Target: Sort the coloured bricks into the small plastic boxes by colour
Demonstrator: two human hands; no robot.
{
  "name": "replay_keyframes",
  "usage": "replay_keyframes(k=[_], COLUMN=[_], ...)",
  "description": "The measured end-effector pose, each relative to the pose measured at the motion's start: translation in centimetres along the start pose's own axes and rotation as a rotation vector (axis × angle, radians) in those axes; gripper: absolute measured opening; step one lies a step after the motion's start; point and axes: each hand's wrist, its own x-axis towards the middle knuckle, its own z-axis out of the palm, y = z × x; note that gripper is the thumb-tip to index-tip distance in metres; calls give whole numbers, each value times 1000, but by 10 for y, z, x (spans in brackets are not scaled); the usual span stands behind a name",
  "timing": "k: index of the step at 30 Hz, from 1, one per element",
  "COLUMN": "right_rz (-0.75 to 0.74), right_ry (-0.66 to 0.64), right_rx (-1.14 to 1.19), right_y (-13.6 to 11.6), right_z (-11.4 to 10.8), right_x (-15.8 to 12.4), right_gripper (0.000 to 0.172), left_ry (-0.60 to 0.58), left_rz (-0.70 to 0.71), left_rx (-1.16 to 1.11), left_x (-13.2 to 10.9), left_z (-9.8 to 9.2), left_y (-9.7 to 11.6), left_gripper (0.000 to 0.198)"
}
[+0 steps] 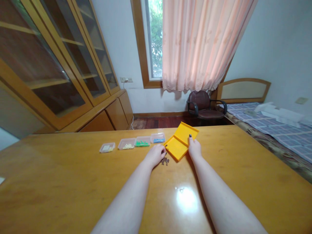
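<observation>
An open yellow plastic case (179, 143) lies on the wooden table (73, 182), its lid folded back. My right hand (194, 148) grips its right edge, thumb on top of the lid. My left hand (156, 154) rests on the table just left of the case, fingers curled down, fingertips near the case's corner. A small heap of dark brown bits (165, 161) lies on the table right beside that hand. What the left fingers hold, if anything, is hidden.
A row of small clear boxes sits to the left: one with blue pieces (158, 138), one with green (142, 141), one with pale yellow (126, 144), one more (107, 148). A brown office chair (204, 105), a bed (275, 130) and a glass-door cabinet (60, 65) stand beyond the table.
</observation>
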Motion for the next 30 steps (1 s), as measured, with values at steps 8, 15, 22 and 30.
replay_keyframes(k=[8, 15, 22, 30], right_rz=[22, -16, -6, -36], right_ry=[-10, 0, -4, -70], right_rx=[-3, -17, -32, 68], right_y=[-6, 3, 7, 0], right_z=[-1, 0, 0, 3], right_x=[-3, 2, 3, -4], right_gripper=[57, 60, 59, 59], left_ry=[-63, -55, -15, 239], left_rz=[-22, -87, -246, -89], left_rx=[-9, 9, 70, -1], left_x=[1, 4, 5, 5], left_z=[2, 2, 3, -4], left_y=[-3, -5, -8, 2], left_gripper=[5, 11, 14, 14])
